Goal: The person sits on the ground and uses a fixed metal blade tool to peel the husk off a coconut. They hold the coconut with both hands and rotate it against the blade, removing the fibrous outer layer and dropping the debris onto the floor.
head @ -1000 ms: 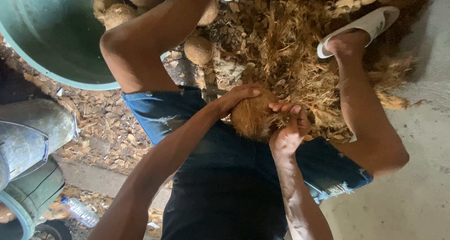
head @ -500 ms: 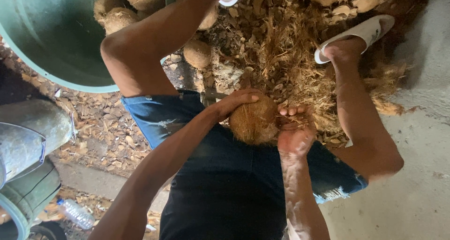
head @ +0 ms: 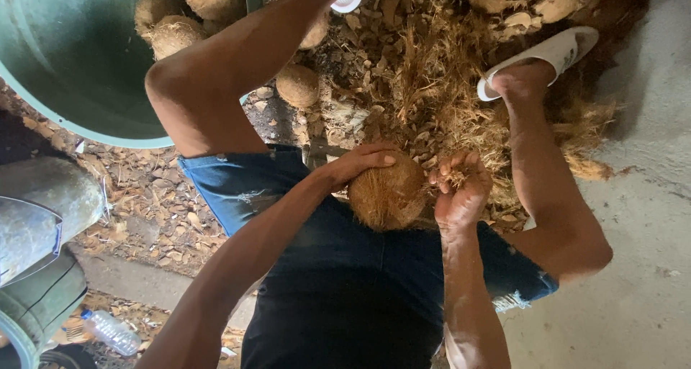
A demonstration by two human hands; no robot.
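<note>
since a second ago the coconut had dropped lower and nearer the lap, sitting between the knees over the dark shorts, and the right hand had come off its side. that hand was curled nearly closed, fingers pinching a small tuft of husk fibre just beside the nut, where earlier it had lain spread against the shell. i judged that a strip had just been torn free, so the husking looked well along: the nut showed mostly short brown fuzz.

the left hand lay over the top of the coconut, fingers stretched and loosely bent across it, gripping it firmly from above.

the nut looked nearly round; i could not tell a clear long axis. its fibres ran roughly from the far edge toward me.

beyond lay the heap of torn husk, a loose coconut, a white sandal and a green tub with more nuts.
</note>
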